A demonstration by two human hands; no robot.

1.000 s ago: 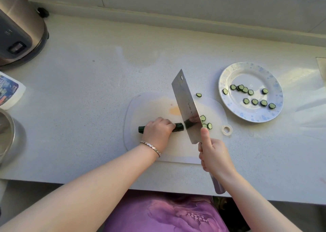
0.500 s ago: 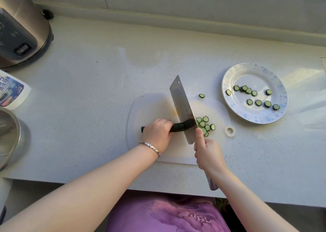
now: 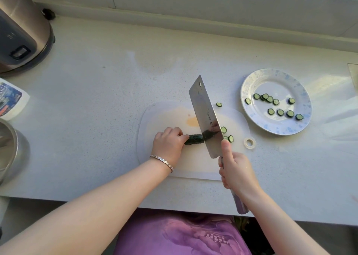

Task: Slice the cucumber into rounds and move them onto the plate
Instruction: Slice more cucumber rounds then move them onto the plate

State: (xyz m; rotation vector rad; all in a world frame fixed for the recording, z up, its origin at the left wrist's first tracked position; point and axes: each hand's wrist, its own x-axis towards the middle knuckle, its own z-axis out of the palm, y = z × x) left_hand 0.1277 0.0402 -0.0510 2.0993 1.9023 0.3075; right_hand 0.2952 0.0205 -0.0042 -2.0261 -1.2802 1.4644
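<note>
Obs., near → far. Focus: failure modes.

1. R hand [image 3: 237,172]: clenched round the handle of the cleaver [image 3: 205,117], thumb straight along the blade's heel. Handle end pokes back past the wrist, over the surface [image 3: 96,99] edge. Risk: the thumb is close to steel; if the grip slips fwd, it meets the heel of the edge.

2. L hand [image 3: 168,144]: left of the R hand, fingers curled over the cucumber [image 3: 193,139] and pinning it to the board [image 3: 164,119]. Only a short stub shows between knuckles and blade. Risk (main): less stub = less margin. If the fingertips uncurl or the blade drifts toward the L hand, it cuts skin. The stub is round and prob. wet, so it may roll under pressure → wedge-shaped slice or a jump.

3. Blade: just beyond the R thumb, tilted, flat face toward the L hand, at the stub's cut end. Can't tell whether it is into the flesh or only touching. Risk: the tilt gives slanted rounds of uneven thickness.

4. Cut rounds [image 3: 230,138]: just right of the blade, near the R thumb tip, partly hidden. Risk: they crowd the blade and may stick to it and get flung.

5. Stray round [image 3: 219,104]: beyond the blade, at the board's far edge; can't tell if on or off it. Easy to miss at transfer.

6. Plate [image 3: 271,74]: far right of the R hand, apart from the board, holding plated rounds [image 3: 280,112]. Risk: the gap between board and plate means drops on the carry.
</note>
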